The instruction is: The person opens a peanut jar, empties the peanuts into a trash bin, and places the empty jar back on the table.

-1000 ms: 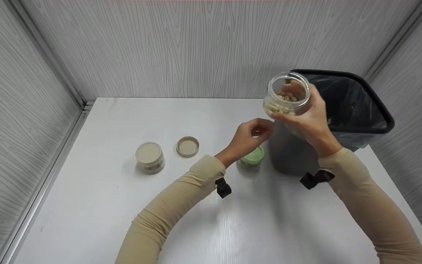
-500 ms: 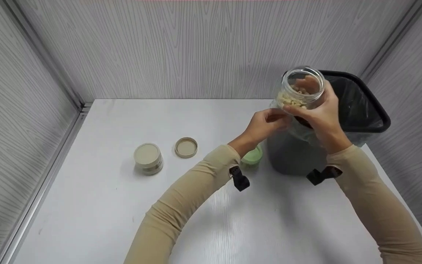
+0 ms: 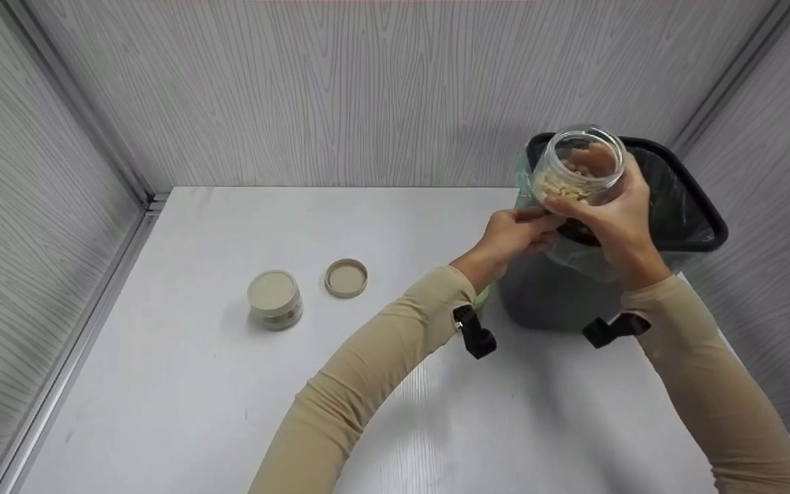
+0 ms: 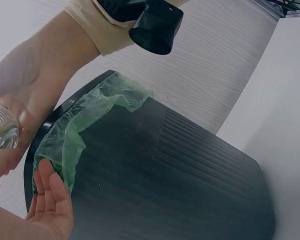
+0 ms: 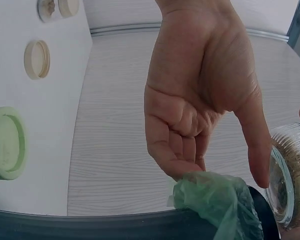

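A: Largest item first. Where does the bin sit?

B: Black waste bin [image 3: 683, 226] stands at the far right of the white table [image 3: 230, 384], against the grey wood-grain wall. Green liner [image 5: 217, 202] is bunched over its near rim; the left wrist view shows the same liner draped on the ribbed side.

A: Hands?

B: Right hand [image 3: 614, 219] grips a clear open jar [image 3: 579, 167], fingers curled round its side and thumb across the front. The jar is held above the bin's near-left rim, mouth tilted toward the camera, pale small pieces inside. Left hand [image 3: 515, 233] is just beside it at the rim. In the right wrist view its fingers [image 5: 182, 150] are curled in on the palm, thumb stretched toward the jar's base. Cannot tell whether the fingers pinch the liner or only rest on it.

A: Smaller things?

B: Green lid [image 5: 5, 142] flat on the table near the bin's foot. Further left, a tan lid [image 3: 346, 278] lies top down, and just beside it stands a short closed jar with a tan lid [image 3: 273, 298].
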